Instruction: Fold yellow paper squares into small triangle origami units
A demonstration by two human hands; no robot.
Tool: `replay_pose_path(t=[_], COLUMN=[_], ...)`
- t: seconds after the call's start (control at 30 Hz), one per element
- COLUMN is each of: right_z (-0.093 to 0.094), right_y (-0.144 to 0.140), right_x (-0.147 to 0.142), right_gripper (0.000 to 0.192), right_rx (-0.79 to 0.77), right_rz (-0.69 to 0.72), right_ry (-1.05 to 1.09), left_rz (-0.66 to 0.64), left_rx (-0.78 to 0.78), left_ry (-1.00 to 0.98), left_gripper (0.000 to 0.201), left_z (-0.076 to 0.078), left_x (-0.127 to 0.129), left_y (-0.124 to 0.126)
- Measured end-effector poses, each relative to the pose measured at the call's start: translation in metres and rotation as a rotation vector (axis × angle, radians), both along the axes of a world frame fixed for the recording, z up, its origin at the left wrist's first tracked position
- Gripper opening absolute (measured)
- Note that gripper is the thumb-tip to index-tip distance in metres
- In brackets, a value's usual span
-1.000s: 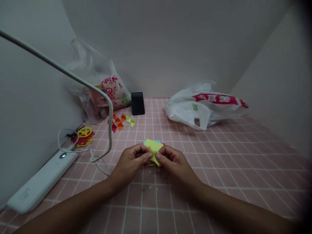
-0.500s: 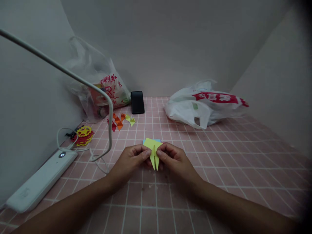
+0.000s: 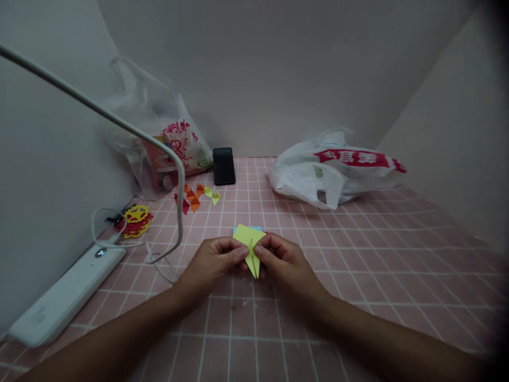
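Centre of frame, low light. A folded yellow paper piece (image 3: 252, 253) is pinched from both sides: left hand (image 3: 214, 262) on its left edge, right hand (image 3: 280, 260) on its right, fingertips almost meeting over the fold. It is held just above the pink tiled table (image 3: 358, 265), its two narrow points directed toward the lower edge of the frame.

Change noted: a second ago the piece was skewed, one flap splayed out to the side. Half a second ago it had been drawn upright with both points side by side; that alignment is kept now, with only a slight tightening of the pinch. The fold is judged to be in the creasing or squaring stage, not opened out.

Behind the hands, flat on the table, a yellow sheet on a blue one (image 3: 247, 229) is partly seen.

Upper left: clear plastic bag (image 3: 159, 138), small paper scraps (image 3: 196, 195), dark phone (image 3: 223, 166). Left edge: lamp arm (image 3: 119, 124), white power strip (image 3: 59, 300), red-and-yellow paper cutouts (image 3: 135, 220). Upper right: white plastic bag (image 3: 334, 170).
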State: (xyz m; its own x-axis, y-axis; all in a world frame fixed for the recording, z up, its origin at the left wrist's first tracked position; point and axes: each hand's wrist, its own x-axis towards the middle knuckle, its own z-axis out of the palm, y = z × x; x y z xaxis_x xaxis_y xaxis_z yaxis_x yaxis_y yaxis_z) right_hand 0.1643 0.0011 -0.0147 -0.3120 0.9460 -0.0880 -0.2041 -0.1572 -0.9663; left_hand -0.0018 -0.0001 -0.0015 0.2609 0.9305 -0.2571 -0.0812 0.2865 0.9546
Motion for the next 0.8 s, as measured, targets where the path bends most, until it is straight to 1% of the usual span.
replay_pose_path(t=[0.27,0.4,0.6,0.8], right_z=[0.0004,0.0016,-0.0008,-0.0033], right_y=[-0.0020,-0.0019,-0.0007,-0.0013], right_x=[-0.0012,-0.0009,-0.0013,-0.0005], right_gripper=[0.024,0.023,0.019,0.020], right_rx=[0.040,0.037,0.112,0.092], right_rz=[-0.010,-0.004,-0.019,-0.006], right_ry=[-0.062,-0.103,-0.125,-0.132], left_rz=[0.014,0.020,0.029,0.014], left_rx=[0.035,0.025,0.042,0.053], left_ry=[0.069,0.049,0.058,0.108], left_gripper=[0.024,0.024,0.023,0.022], left_z=[-0.0028,-0.0007,0.0030,0.0048], left_x=[0.0015,0.0046,0.0072,0.0068], left_y=[-0.0035,-0.0045,-0.0048,-0.0042])
